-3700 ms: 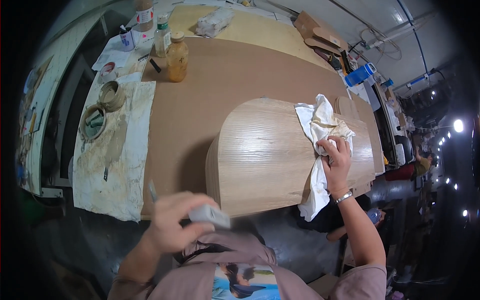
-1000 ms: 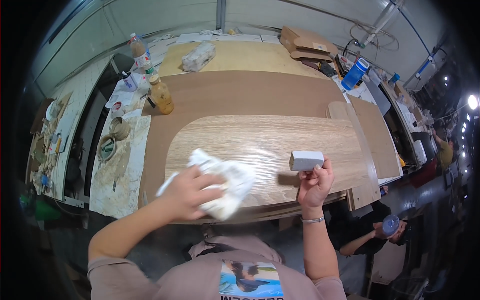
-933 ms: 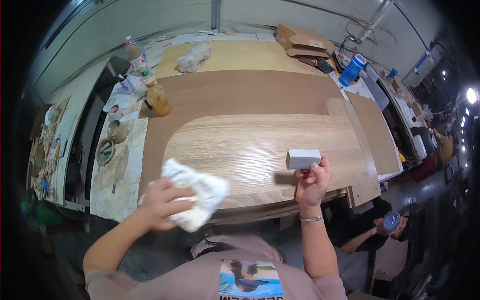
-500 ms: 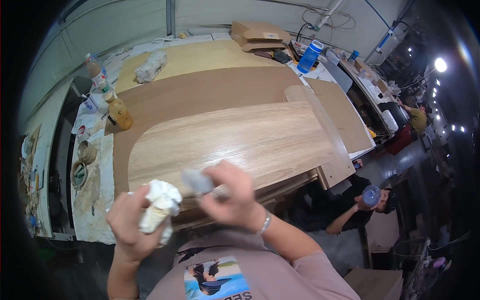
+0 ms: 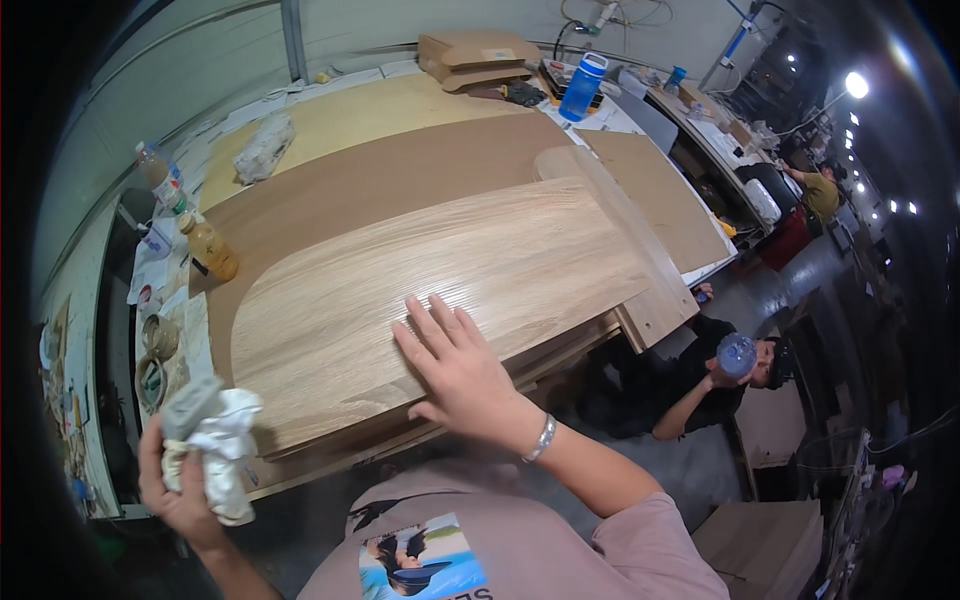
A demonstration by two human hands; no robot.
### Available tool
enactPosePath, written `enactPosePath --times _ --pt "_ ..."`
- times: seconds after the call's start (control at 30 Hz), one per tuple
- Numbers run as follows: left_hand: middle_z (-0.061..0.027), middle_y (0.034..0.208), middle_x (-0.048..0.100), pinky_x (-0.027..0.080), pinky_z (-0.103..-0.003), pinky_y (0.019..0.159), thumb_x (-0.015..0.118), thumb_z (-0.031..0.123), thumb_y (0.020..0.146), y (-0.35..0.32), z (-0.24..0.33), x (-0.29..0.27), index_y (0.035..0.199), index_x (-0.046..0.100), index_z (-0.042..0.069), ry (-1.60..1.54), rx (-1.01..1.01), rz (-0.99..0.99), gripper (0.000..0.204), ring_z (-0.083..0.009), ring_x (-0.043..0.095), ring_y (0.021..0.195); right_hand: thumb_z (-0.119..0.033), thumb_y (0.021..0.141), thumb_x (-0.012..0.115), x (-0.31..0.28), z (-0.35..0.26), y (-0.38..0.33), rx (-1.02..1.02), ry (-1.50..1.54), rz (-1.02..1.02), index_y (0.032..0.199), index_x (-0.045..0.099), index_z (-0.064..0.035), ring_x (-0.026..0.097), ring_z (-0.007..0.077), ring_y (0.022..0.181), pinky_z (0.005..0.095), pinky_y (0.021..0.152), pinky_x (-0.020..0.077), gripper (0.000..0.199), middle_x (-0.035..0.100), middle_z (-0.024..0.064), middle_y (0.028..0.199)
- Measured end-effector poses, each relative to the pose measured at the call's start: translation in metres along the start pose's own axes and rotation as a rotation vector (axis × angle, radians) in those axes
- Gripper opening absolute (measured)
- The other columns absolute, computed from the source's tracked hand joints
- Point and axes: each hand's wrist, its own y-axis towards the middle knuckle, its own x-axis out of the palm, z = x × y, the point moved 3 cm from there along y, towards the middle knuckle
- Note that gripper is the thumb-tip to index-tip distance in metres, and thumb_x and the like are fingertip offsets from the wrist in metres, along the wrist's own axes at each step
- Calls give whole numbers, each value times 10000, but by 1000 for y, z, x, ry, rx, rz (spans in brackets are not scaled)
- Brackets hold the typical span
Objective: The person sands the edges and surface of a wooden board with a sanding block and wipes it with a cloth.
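Half a second back the right hand (image 5: 462, 372) was closed over a small grey block right beside the left hand; now the right hand lies released, flat, fingers spread, on the pale oak-grain panel (image 5: 440, 275), near the panel's front edge. The grey block (image 5: 190, 405) has passed to the left hand (image 5: 185, 480), which clenches it together with a crumpled white rag (image 5: 225, 445); block on top, rag bunched beneath and hanging toward the wrist. The left hand is held off the worktop (image 5: 330, 135), out past the panel's rounded corner, well apart from the right hand.

Counted: one grey block, one white rag, both in the left hand. One light grained panel under the right palm, resting on one darker brown board (image 5: 380, 185) that shows beyond the fingertips. Farther out from the right hand, one blue bottle (image 5: 583, 87) and a stack of brown cardboard pieces (image 5: 478, 58). Beyond the left hand: one amber bottle (image 5: 210, 250), one clear bottle with a coloured label (image 5: 160, 178), and two round tins (image 5: 155, 360) on stained paper. One wrapped bundle (image 5: 263, 147) lies on the far yellow board. One other person (image 5: 720, 375) sits low, off to the right of the right forearm, a bottle at the mouth
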Motion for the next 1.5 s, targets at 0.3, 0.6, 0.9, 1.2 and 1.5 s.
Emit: enactPosePath --times 0.3,0.6,0.9,1.2,1.5 --pt "-172 1242 607 486 -308 924 541 73 996 -1 -35 -53 1385 480 -86 -106 -121 251 424 -199 605 1062 -130 836 613 25 -7 -32 -61 -209 270 1230 640 -22 593 397 1223 471 996 502 409 605 204 1339" --pt "-192 1326 550 471 -366 979 546 161 1014 -28 -53 -140 1393 490 -60 -223 -124 647 442 -252 582 1135 -93 766 676 -77 -17 26 -393 -268 455 919 683 -49 690 271 860 385 866 560 159 708 104 922" --pt "-208 1299 565 467 -367 980 526 210 1011 -79 -43 -140 1413 447 -67 -183 -216 633 495 -274 587 1146 -572 829 684 -123 20 201 -551 -286 438 722 514 -75 589 327 581 422 537 464 536 558 110 614" --pt "-221 1265 589 485 -361 959 538 150 975 -107 -43 -123 1387 452 -101 -218 -307 654 490 -269 615 1107 -569 845 664 -53 37 245 -115 -211 -117 775 698 -37 666 394 715 470 690 535 538 664 194 685" --pt "-165 1178 629 486 -317 923 562 124 949 -77 -41 -72 1324 507 -101 -240 -294 510 441 -208 624 1030 -574 856 645 24 51 232 -42 -30 -325 822 733 -18 684 390 797 476 762 539 564 701 218 773"
